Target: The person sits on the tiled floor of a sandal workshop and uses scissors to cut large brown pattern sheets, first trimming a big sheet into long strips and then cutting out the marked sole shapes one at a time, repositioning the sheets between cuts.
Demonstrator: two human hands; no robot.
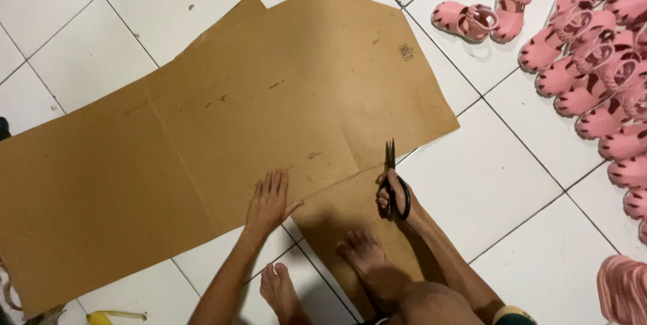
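Feet: two bare feet at 6 o'clock, one on the cardboard flap, one on tile.
Right hand: closed around black scissors, blades pointing to 12 o'clock at the cardboard's edge.
Left hand: open, flat, pressing the cardboard.
Cardboard: large brown sheet spread on the white tiled floor.
Sandals: pink pile at 2 o'clock.
Banana peel: at 7 o'clock.
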